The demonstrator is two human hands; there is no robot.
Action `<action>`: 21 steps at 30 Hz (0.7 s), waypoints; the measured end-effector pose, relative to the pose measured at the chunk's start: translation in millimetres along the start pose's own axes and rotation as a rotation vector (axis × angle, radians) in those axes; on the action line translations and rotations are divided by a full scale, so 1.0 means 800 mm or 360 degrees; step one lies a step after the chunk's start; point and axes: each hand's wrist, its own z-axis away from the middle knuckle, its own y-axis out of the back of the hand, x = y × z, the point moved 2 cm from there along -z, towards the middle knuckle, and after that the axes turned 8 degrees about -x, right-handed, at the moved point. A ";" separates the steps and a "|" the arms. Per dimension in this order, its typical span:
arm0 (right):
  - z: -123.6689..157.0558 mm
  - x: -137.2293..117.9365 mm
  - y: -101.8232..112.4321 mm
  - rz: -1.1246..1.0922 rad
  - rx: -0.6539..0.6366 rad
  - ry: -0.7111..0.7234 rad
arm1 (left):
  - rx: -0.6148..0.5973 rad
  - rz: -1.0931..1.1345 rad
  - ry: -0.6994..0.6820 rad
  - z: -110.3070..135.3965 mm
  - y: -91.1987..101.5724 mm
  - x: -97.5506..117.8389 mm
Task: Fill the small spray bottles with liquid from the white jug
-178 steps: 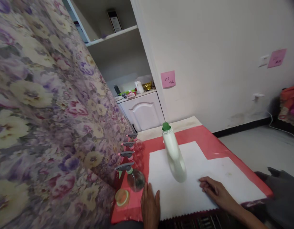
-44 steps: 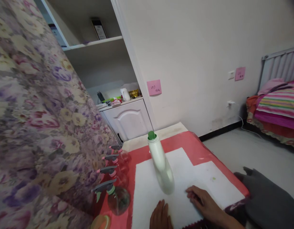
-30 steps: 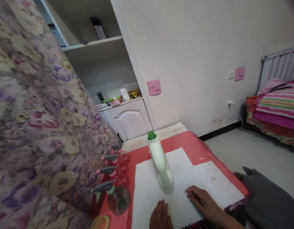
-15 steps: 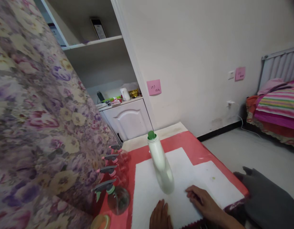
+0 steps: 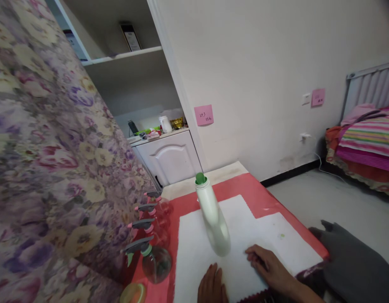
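Observation:
A white bottle (image 5: 214, 223) with a green cap stands upright on a white cloth (image 5: 241, 235) laid over a red table cover (image 5: 260, 198). My left hand (image 5: 211, 286) lies flat on the cloth at the near edge, fingers stretched out, holding nothing. My right hand (image 5: 267, 267) rests on the cloth just right of the bottle's base, fingers loosely curled down onto the cloth, nothing in them. Neither hand touches the bottle.
Several spray bottles (image 5: 150, 244) stand in a row along the table's left edge beside a floral curtain (image 5: 55, 168). A round lid (image 5: 134, 293) lies near the front left. A white cabinet (image 5: 169, 158) and shelves stand behind. Folded bedding (image 5: 368, 143) lies at right.
Since 5.9 s ago the view has swung right, bringing the bedding in. Over the last 1.5 s both hands and the bottle have stayed still.

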 end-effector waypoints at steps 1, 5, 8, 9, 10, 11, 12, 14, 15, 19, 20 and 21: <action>0.000 0.001 0.000 0.0004 -0.0001 0.0001 | 0.0000 -0.0009 0.0002 0.000 0.000 0.000; -0.001 0.005 -0.001 0.0014 -0.0007 0.0003 | -0.0005 -0.0030 0.0001 0.000 0.001 0.001; -0.001 0.008 -0.002 0.0007 -0.0002 0.0010 | -0.0008 -0.0028 -0.0018 0.000 0.000 0.000; -0.001 0.009 -0.003 0.0011 -0.0002 0.0013 | -0.0008 -0.0026 -0.0024 0.000 0.000 -0.001; -0.001 0.009 -0.003 0.0018 -0.0002 0.0017 | -0.0012 -0.0023 -0.0029 0.000 0.000 -0.001; -0.001 0.009 -0.002 0.0028 0.0000 0.0021 | -0.0021 -0.0020 -0.0036 0.000 -0.001 -0.002; -0.001 0.009 -0.002 0.0035 0.0001 0.0026 | -0.0032 -0.0020 -0.0038 0.001 -0.001 -0.002; -0.001 0.008 -0.002 0.0039 -0.0001 0.0028 | -0.0048 -0.0032 -0.0033 0.001 -0.002 -0.002; -0.001 0.008 -0.002 0.0035 -0.0004 0.0024 | -0.0050 -0.0040 -0.0030 0.001 -0.002 -0.002; -0.001 0.007 -0.002 0.0020 -0.0003 -0.0006 | -0.0027 -0.0032 -0.0024 0.001 -0.001 -0.001; -0.001 0.007 -0.002 0.0019 -0.0002 -0.0010 | -0.0021 -0.0023 -0.0022 0.001 -0.001 -0.001; 0.000 0.007 -0.002 0.0018 -0.0003 -0.0011 | -0.0016 -0.0017 -0.0017 0.001 -0.001 0.000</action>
